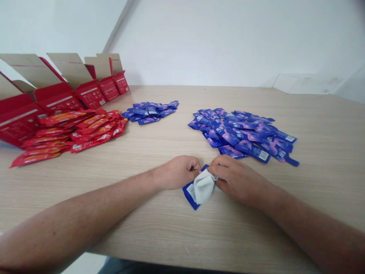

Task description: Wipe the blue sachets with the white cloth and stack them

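Observation:
My left hand (178, 172) and my right hand (236, 179) meet near the table's front edge, both closed in pinches. Between them lies a blue sachet (190, 194) with a white cloth-like pad (203, 187) on it. The right hand's fingers pinch the white pad's upper corner. The left hand's fingertips grip the blue sachet's top edge. A big heap of blue-purple sachets (245, 135) lies just beyond the right hand. A smaller pile of blue sachets (150, 111) sits farther back, left of centre.
A stack of red and orange sachets (71, 133) lies at the left on the wooden table (176, 236). Behind it stand several open red cardboard boxes (62, 95) in a row. A white wall rises behind the table.

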Tool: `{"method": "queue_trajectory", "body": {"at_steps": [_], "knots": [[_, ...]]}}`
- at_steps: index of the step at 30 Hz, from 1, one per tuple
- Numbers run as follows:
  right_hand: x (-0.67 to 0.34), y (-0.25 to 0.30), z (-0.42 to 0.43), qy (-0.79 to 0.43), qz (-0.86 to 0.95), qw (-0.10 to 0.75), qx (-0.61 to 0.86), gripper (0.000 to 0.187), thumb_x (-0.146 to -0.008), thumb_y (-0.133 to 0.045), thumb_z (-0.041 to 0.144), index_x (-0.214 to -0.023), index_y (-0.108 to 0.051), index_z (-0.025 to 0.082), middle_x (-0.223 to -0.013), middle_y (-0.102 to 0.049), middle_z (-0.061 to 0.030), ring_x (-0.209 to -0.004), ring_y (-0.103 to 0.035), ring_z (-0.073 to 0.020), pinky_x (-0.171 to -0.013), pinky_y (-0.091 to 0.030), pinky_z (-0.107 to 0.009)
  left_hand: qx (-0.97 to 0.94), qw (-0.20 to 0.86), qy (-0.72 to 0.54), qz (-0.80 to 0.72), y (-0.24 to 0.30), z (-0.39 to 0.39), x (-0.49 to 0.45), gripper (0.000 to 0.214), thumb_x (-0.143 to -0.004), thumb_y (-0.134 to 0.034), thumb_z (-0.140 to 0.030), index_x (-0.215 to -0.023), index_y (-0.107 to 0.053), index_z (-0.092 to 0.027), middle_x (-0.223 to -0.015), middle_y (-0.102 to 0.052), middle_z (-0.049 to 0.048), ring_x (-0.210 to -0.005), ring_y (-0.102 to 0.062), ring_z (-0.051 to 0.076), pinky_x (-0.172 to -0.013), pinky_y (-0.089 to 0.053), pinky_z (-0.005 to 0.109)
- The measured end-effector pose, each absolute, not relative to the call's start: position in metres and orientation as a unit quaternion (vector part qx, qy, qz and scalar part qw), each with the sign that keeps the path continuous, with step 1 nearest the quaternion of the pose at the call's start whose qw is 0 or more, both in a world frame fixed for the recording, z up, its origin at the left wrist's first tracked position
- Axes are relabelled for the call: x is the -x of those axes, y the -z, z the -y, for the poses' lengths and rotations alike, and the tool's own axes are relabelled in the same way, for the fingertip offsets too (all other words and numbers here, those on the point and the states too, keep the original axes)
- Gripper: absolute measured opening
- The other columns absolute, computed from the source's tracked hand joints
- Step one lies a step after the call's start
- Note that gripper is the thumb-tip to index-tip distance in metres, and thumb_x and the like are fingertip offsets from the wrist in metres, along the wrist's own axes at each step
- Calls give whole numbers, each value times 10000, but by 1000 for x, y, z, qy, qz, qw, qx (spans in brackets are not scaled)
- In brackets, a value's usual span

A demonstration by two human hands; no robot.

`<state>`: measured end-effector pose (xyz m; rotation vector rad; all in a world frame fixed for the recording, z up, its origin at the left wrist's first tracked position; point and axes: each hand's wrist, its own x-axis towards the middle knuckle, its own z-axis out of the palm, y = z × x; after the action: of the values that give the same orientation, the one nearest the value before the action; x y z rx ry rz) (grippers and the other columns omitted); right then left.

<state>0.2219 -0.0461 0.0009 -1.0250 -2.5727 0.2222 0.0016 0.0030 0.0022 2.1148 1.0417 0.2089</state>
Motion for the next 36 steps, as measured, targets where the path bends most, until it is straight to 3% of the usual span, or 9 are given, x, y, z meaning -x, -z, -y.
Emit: {"method": "queue_trajectory", "body": {"at_steps": [36], "knots": [[-218, -3, 48, -71, 927, 158, 331, 183, -905, -582, 137, -1046, -667, 215, -1013, -613, -59, -968, -555, -205, -883, -464, -348, -828, 383, -80, -403, -4, -3, -2, 174, -857, -515, -321, -828, -636, -199, -698, -628, -41, -630, -545, 97, -540, -371, 193]]}}
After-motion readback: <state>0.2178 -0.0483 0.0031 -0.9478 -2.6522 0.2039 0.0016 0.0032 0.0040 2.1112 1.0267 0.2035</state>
